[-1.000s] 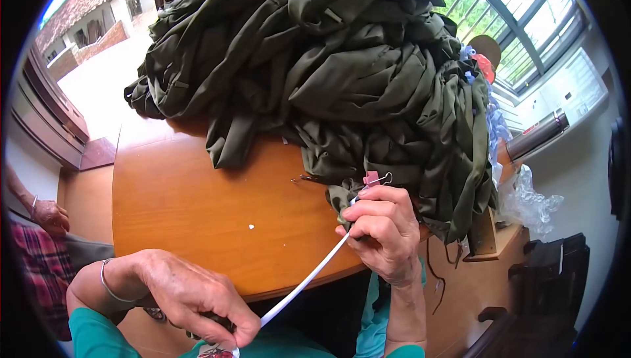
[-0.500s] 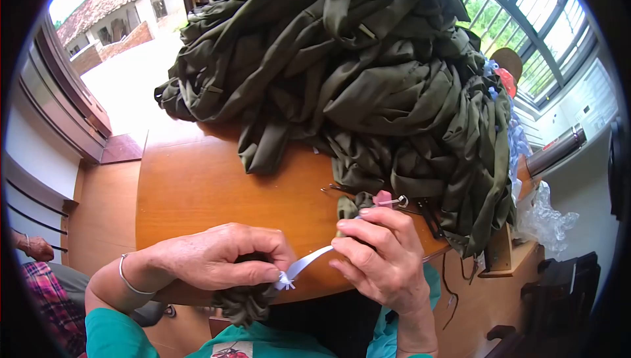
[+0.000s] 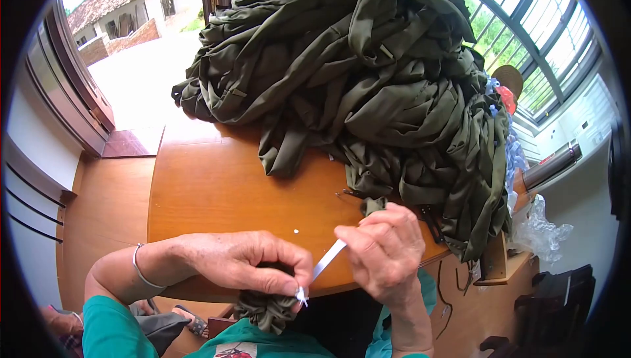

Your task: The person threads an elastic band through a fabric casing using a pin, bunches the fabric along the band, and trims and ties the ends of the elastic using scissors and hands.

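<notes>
A narrow white elastic band runs taut between my two hands. My left hand is closed, with thumb and forefinger pinching a bunch of gathered olive-green fabric where a white knot sticks out. My right hand is curled around the other end of the band, knuckles up. A crumpled end of olive fabric shows just beyond its fingers; what else they cover is hidden.
A large heap of olive fabric strips covers the back of the wooden table. Black tools lie near its right edge, beside clear plastic and a metal flask. Another person's hand is at lower left.
My right hand has turned over and closed further, hiding the pink piece and metal clasp seen before. More of the band shows. A small white scrap is now visible on the table.
</notes>
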The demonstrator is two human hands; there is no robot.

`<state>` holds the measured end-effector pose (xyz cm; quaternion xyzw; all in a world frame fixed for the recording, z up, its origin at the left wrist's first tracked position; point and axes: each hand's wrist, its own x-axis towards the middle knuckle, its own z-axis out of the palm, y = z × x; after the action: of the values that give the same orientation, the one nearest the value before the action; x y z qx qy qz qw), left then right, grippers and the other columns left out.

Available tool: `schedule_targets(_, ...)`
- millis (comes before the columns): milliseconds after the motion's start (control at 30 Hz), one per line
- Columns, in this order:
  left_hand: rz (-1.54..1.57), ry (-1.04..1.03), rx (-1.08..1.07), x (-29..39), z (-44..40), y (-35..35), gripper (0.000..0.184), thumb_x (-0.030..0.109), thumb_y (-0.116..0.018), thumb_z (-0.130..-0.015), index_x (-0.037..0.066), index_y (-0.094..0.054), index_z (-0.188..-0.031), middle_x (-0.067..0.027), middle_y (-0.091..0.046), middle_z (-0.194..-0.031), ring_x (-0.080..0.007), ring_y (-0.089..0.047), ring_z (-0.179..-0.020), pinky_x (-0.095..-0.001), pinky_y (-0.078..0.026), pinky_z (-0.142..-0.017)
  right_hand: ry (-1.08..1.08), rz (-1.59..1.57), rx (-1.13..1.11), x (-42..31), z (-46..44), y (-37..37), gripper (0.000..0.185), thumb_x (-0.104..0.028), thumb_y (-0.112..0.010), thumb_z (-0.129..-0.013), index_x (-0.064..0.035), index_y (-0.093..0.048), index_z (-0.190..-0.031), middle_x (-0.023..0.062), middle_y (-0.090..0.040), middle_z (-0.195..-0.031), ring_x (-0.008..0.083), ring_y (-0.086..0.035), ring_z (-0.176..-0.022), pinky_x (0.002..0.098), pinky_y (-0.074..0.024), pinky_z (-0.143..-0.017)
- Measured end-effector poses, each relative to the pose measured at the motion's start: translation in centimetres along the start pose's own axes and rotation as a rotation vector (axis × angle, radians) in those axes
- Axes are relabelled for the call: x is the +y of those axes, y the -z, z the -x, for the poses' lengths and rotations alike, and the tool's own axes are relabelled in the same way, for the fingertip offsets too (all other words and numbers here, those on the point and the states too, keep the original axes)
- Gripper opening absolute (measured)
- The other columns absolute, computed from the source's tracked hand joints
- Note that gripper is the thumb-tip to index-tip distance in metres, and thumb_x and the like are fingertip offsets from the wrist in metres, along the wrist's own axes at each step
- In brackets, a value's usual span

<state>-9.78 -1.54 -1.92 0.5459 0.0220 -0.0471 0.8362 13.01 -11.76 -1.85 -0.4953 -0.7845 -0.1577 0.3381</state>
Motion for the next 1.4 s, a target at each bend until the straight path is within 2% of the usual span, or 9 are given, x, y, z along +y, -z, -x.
schedule_targets(67,-0.002,-0.019,-0.096,-0.6,-0.1,0.2,0.019,0.016,-0.053,-0.101,-0.001,-0.06,-0.105,-0.0084,-0.064,-0.106,-0.0144,-0.058,-0.101,-0.0306,-0.048,-0.088,-0.029,0.032,0.052,0.9,0.0,-0.3,0.02,-0.008,-0.071,-0.073,-0.0114,-0.072,-0.092,-0.0001,-0.058,-0.077,0.0179,-0.06,-0.08,0.0419,-0.0495,-0.087)
schedule_targets(200,-0.21,0.012,-0.222,-0.2,0.0,-0.2,0.02,0.016,-0.052,-0.102,-0.002,-0.061,-0.104,-0.01,-0.064,-0.107,-0.0156,-0.058,-0.098,-0.0315,-0.048,-0.085,-0.098,0.114,0.107,3.1,0.6,0.5,0.018,-0.007,-0.072,-0.075,-0.0113,-0.071,-0.093,-0.0003,-0.058,-0.076,0.0191,-0.06,-0.078,0.043,-0.0487,-0.087)
schedule_targets(233,-0.254,0.081,-0.199,0.2,0.1,-0.3,0.02,0.014,-0.052,-0.102,-0.002,-0.062,-0.106,-0.0096,-0.065,-0.103,-0.0155,-0.059,-0.094,-0.0309,-0.048,-0.082,-0.099,0.11,0.117,3.4,0.9,0.8,0.018,-0.007,-0.072,-0.076,-0.0116,-0.072,-0.094,-0.0005,-0.058,-0.077,0.019,-0.06,-0.078,0.0429,-0.0485,-0.087)
schedule_targets(367,-0.362,0.074,-0.082,0.7,0.0,-0.3,0.017,0.012,-0.053,-0.1,-0.001,-0.063,-0.106,-0.0076,-0.067,-0.097,-0.0166,-0.063,-0.088,-0.03,-0.05,-0.079,-0.108,0.048,0.088,2.9,1.7,0.7,0.019,-0.009,-0.074,-0.076,-0.0141,-0.073,-0.095,-0.0033,-0.058,-0.077,0.0166,-0.06,-0.079,0.042,-0.0475,-0.089)
schedule_targets(667,-0.474,-0.044,0.13,1.4,-0.1,-0.7,0.014,0.011,-0.056,-0.098,-0.001,-0.062,-0.1,-0.0125,-0.068,-0.112,-0.0214,-0.065,-0.095,-0.0333,-0.051,-0.084,-0.115,-0.013,0.109,2.9,2.6,0.1,0.019,-0.011,-0.077,-0.075,-0.0152,-0.075,-0.094,-0.004,-0.06,-0.078,0.015,-0.06,-0.08,0.0405,-0.0478,-0.089)
schedule_targets(867,-0.302,0.018,0.147,1.5,0.1,-0.5,0.016,0.013,-0.056,-0.099,-0.003,-0.06,-0.098,-0.0168,-0.066,-0.116,-0.0217,-0.062,-0.105,-0.034,-0.048,-0.092,-0.128,-0.107,0.086,3.5,2.8,0.1,0.02,-0.011,-0.077,-0.074,-0.0147,-0.075,-0.094,-0.003,-0.063,-0.081,0.0165,-0.062,-0.084,0.0413,-0.0486,-0.09)
schedule_targets(1067,-0.037,-0.08,0.144,0.2,0.3,0.5,0.016,0.014,-0.054,-0.1,-0.002,-0.059,-0.1,-0.0172,-0.066,-0.117,-0.018,-0.059,-0.107,-0.0338,-0.046,-0.096,-0.16,-0.182,0.082,3.7,2.9,0.3,0.021,-0.009,-0.077,-0.071,-0.0149,-0.074,-0.091,-0.0024,-0.063,-0.08,0.0189,-0.062,-0.086,0.0414,-0.0492,-0.088)
schedule_targets(1400,0.08,0.012,0.237,0.7,0.3,0.6,0.014,0.013,-0.053,-0.101,-0.001,-0.056,-0.098,-0.0185,-0.066,-0.116,-0.0195,-0.061,-0.108,-0.0332,-0.048,-0.097,-0.186,-0.294,0.089,3.9,2.9,0.2,0.022,-0.006,-0.078,-0.068,-0.0146,-0.073,-0.087,-0.0019,-0.061,-0.077,0.021,-0.062,-0.086,0.0414,-0.0496,-0.087)
